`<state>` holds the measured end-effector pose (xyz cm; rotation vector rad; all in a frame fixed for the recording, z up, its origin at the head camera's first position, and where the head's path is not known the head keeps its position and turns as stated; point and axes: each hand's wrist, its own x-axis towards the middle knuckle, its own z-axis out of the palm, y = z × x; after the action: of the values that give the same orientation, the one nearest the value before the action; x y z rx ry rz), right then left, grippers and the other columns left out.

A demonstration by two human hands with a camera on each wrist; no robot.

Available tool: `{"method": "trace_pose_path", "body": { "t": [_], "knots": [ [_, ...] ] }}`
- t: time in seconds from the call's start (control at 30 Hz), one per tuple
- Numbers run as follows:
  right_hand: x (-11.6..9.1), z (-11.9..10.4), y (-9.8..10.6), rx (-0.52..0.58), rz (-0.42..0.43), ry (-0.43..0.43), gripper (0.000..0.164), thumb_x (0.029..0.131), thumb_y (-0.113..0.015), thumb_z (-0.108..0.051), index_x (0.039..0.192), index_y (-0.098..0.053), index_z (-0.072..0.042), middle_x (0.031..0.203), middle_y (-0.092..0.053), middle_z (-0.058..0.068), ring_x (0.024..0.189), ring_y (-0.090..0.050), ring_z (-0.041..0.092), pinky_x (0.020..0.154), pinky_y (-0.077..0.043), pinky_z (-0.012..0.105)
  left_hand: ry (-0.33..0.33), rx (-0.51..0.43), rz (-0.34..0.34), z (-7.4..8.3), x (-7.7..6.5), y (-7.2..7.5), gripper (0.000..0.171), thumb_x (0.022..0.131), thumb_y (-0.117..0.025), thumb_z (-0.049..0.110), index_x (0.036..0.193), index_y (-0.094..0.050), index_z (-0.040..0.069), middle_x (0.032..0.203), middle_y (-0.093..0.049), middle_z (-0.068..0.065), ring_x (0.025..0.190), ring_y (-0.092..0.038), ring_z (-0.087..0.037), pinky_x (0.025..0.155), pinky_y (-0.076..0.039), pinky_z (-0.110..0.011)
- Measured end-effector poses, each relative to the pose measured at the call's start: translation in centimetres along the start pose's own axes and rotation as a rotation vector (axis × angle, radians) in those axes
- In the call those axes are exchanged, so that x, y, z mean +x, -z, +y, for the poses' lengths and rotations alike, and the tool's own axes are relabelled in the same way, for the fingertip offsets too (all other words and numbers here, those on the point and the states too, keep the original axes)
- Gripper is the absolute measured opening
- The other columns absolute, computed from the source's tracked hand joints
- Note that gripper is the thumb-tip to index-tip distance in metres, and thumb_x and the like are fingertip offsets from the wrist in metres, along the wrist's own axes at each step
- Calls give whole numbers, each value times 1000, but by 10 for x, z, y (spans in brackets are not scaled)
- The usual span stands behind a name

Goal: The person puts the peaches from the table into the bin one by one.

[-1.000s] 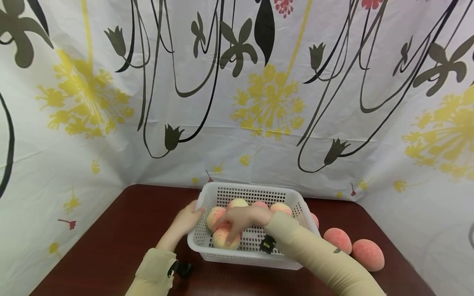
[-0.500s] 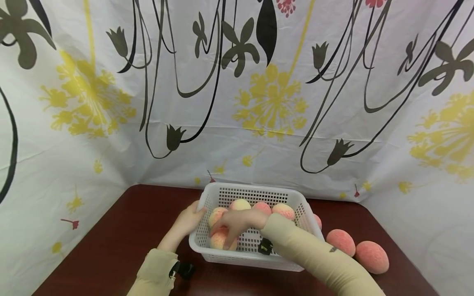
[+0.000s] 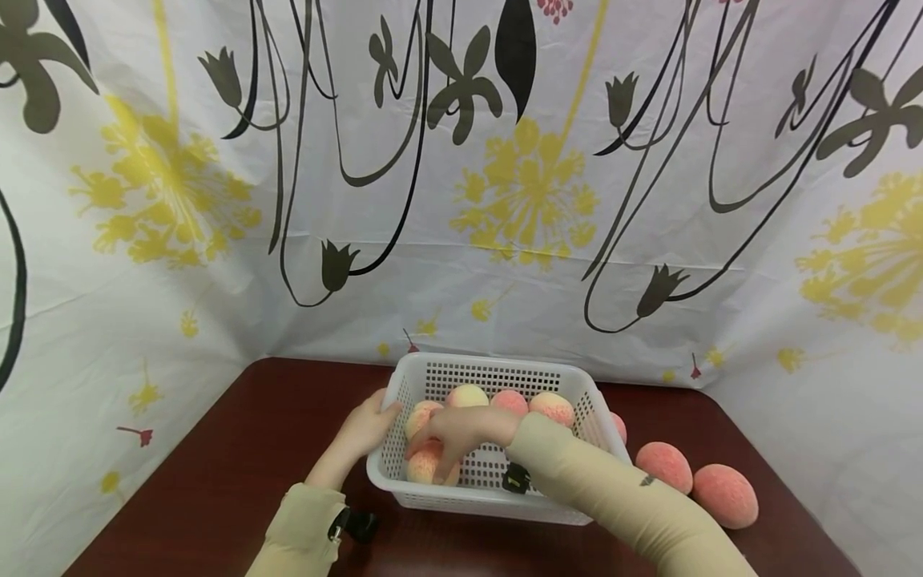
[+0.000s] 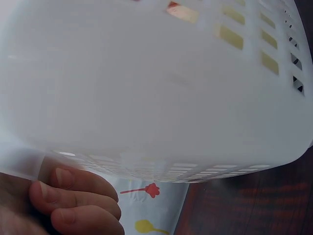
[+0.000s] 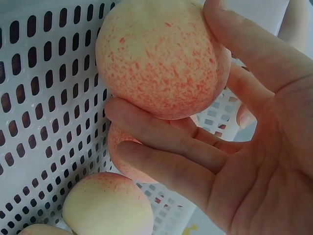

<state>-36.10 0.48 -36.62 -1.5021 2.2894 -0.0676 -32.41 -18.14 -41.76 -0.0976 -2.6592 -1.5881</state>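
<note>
A white plastic basket (image 3: 490, 506) with slotted walls stands on the table. My left hand (image 3: 366, 425) grips its left rim; in the left wrist view its curled fingers (image 4: 80, 196) show beside the basket wall. Inside the basket, my right hand (image 3: 460, 433) holds a yellow-and-red speckled peach (image 5: 161, 63) at the front left corner, thumb on one side and fingers on the other. Another peach (image 3: 422, 418) lies right behind it along the left wall. Along the back wall sit a pale peach (image 3: 467, 397), a pinker peach (image 3: 509, 401) and a speckled peach (image 3: 552, 407).
Right of the basket, two pink peaches (image 3: 663, 466) lie on the dark red table (image 3: 209, 473), and a third peach (image 3: 618, 428) shows partly behind the basket's right wall. A flower-printed sheet (image 3: 461, 304) hangs behind and at both sides.
My right hand has shifted the speckled peach slightly left, closer to the basket's front left corner. My left hand keeps its grip on the rim.
</note>
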Motion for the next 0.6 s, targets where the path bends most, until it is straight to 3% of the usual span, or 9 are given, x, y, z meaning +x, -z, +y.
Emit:
{"method": "trace_pose_path", "body": {
  "t": [0.17,0.43,0.6],
  "knots": [
    [0,-3,1,7,1,-12,56,77,-83,-24,130,-63,-22,123,-61,-13,109,-51,4,95,-39,21,3,7,3,2,0,0,49,102,-47,18,145,-35,-5,113,-63,-24,79,-69,-26,62,-57,-39],
    [3,-5,3,2,-10,44,60,76,-83,-19,132,-63,-21,124,-62,-13,102,-52,0,93,-38,18,3,32,4,4,-2,2,48,102,-47,18,143,-37,-5,114,-63,-23,80,-68,-25,63,-57,-39],
    [6,-4,3,-9,-14,15,63,75,-84,-22,133,-61,-20,122,-62,-11,98,-52,0,89,-40,17,1,32,4,2,-1,3,48,102,-47,18,144,-37,-5,116,-62,-24,82,-68,-26,64,-57,-40]
  ]
}}
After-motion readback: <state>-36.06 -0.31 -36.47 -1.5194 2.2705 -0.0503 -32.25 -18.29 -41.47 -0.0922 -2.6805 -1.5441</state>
